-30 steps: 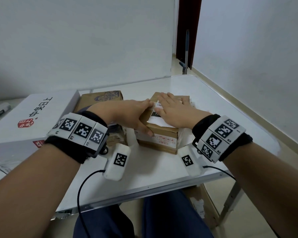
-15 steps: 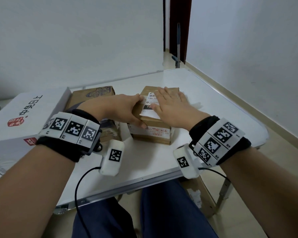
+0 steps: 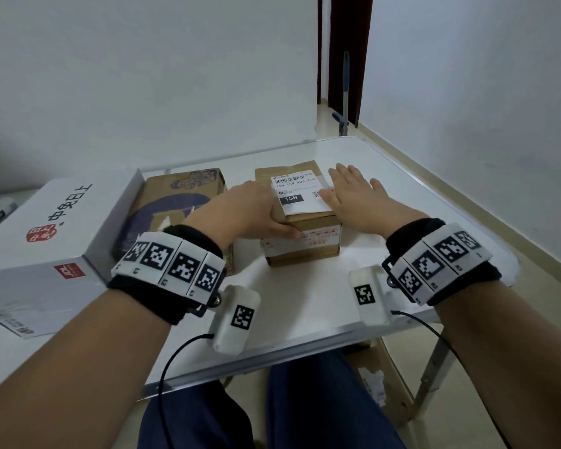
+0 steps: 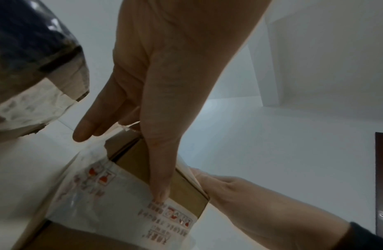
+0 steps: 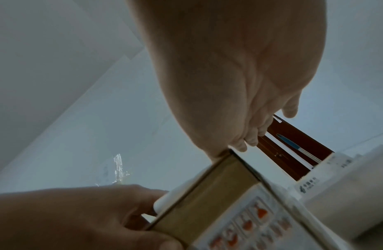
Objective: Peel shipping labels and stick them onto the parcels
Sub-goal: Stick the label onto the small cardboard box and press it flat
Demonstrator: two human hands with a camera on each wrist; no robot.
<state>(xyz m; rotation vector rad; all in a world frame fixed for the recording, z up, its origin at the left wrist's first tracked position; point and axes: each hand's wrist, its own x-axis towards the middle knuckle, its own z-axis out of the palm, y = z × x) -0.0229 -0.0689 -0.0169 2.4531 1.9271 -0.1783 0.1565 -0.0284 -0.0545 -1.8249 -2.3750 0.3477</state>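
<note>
Bench, white, carries three boxes in the head view: a large white box at far left, a brown parcel with purple print beside it, and the small brown parcel in the middle. Only the head view shows the shipping label lying flat on that parcel's top. The left hand grips the parcel's near left corner; the left wrist view shows its thumb down the front face. The right hand lies flat with straight fingers at the label's right edge, its thumb pressing the parcel's rim in the right wrist view.
</note>
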